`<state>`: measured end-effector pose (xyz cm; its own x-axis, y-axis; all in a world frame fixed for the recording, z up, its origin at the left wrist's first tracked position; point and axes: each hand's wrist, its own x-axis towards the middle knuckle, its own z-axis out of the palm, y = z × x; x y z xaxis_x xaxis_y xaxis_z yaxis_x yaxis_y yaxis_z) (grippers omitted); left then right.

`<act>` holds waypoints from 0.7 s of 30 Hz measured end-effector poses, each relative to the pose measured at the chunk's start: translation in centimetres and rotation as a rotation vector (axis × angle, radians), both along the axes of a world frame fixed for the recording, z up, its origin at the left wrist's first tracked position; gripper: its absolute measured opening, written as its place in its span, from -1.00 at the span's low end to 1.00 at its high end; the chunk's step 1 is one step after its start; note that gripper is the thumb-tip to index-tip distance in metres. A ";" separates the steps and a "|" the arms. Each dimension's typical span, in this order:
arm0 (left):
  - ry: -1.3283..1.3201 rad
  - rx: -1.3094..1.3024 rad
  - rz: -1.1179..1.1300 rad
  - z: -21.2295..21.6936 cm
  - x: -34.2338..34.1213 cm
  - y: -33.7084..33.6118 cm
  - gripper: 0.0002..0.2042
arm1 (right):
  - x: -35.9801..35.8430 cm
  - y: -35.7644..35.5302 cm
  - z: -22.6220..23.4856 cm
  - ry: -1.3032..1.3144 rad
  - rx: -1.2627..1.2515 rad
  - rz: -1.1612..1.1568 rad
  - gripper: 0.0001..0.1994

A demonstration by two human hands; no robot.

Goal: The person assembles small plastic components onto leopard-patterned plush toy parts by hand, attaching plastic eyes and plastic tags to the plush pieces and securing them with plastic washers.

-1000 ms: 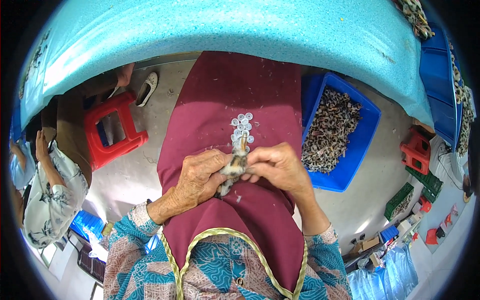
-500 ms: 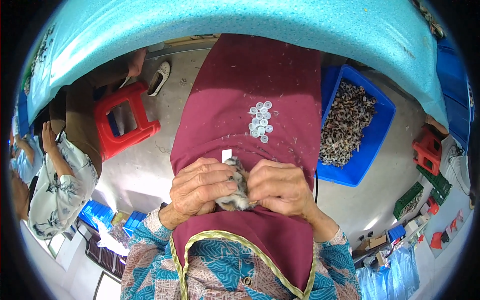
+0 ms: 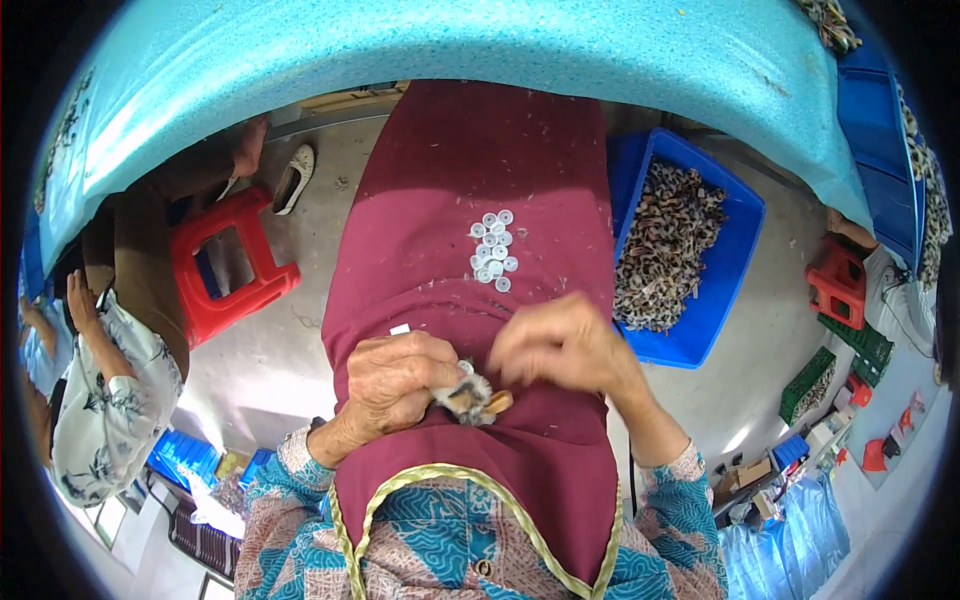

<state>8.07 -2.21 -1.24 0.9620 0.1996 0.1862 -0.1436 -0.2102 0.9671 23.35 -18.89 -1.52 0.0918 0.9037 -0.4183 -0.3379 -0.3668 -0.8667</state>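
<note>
My left hand is closed around a small furry piece, grey, white and dark, with a tan ear-like flap at its right end. It looks like a little toy mouse, held low over the maroon apron on my lap. By the left fingertips shows a pale round bit. A white tab sticks out above the left knuckles. My right hand is raised just right of the furry piece, apart from it, its fingers smeared by motion. Several whitish round plastic discs lie grouped on the apron farther up.
On the right, a blue bin holds many furry pieces. A table with a turquoise cover spans the far side. A red stool and a person in a floral shirt are at the left. Another red stool stands far right.
My right hand has let go of the furry piece and lifted away from it. The piece has turned in my left hand, so its tan flap shows. The whole view has shifted slightly.
</note>
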 end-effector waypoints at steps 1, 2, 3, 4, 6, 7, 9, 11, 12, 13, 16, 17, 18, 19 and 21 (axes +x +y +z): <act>0.004 0.005 -0.025 0.0 0.3 0.0 -0.80 | 0.4 0.1 -0.5 -0.181 -0.154 -0.151 -0.95; -0.008 0.008 -0.026 0.1 0.5 0.0 -0.80 | 1.0 0.4 -0.8 -0.517 -0.135 -0.150 -0.95; -0.017 0.028 -0.041 0.3 0.7 0.1 -0.81 | 1.6 0.6 -1.1 -0.856 -0.111 -0.149 -0.95; -0.043 0.042 -0.061 0.6 0.9 0.0 -0.82 | 1.2 0.4 -1.5 -0.971 -0.046 -0.120 -0.94; -0.180 0.258 0.006 -0.3 0.9 -0.2 -0.87 | 0.8 1.1 -2.3 -1.248 -0.046 0.141 -0.91; -0.161 0.254 -0.017 -1.6 0.5 -0.2 -0.89 | 0.0 1.1 -4.0 -1.254 -0.052 0.144 -0.90; -0.133 0.190 -0.027 -2.3 0.2 -0.1 -0.89 | -1.2 1.8 -5.3 -1.270 -0.145 0.286 -0.87; -0.001 0.158 -0.012 -2.1 -0.6 0.1 -0.85 | -2.0 2.2 -6.6 -1.263 -0.067 0.265 -0.84; 0.022 -0.005 -0.024 -2.0 -0.9 0.1 -0.82 | -2.8 1.7 -8.0 -1.267 0.025 0.170 -0.85; 0.082 -0.101 -0.019 -1.3 -0.9 0.0 -0.82 | -3.0 1.3 -9.2 -1.259 0.116 0.077 -0.86; 0.068 -0.087 -0.001 -1.8 -1.3 -0.1 -0.82 | -2.5 0.7 -6.4 -1.246 0.149 0.078 -0.86; 0.061 -0.081 -0.004 -2.0 -1.3 0.0 -0.82 | -2.0 1.0 -5.7 -1.266 0.166 0.081 -0.86; 0.050 -0.081 -0.006 -2.3 -1.3 -0.1 -0.81 | -1.5 1.3 -5.4 -1.174 0.018 0.188 -0.86; 0.038 -0.073 0.009 -2.0 -1.0 -0.1 -0.81 | -1.2 1.5 -4.9 -1.076 -0.129 0.294 -0.86; 0.005 -0.068 -0.059 -1.3 -0.4 0.0 -0.79 | -1.0 1.7 -3.8 -1.053 -0.033 0.167 -0.88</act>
<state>7.62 -2.24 -2.51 0.9734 0.1548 0.1690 -0.1485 -0.1357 0.9796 22.33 -17.22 -5.35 0.2978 0.9278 -0.2248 0.6324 -0.3682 -0.6816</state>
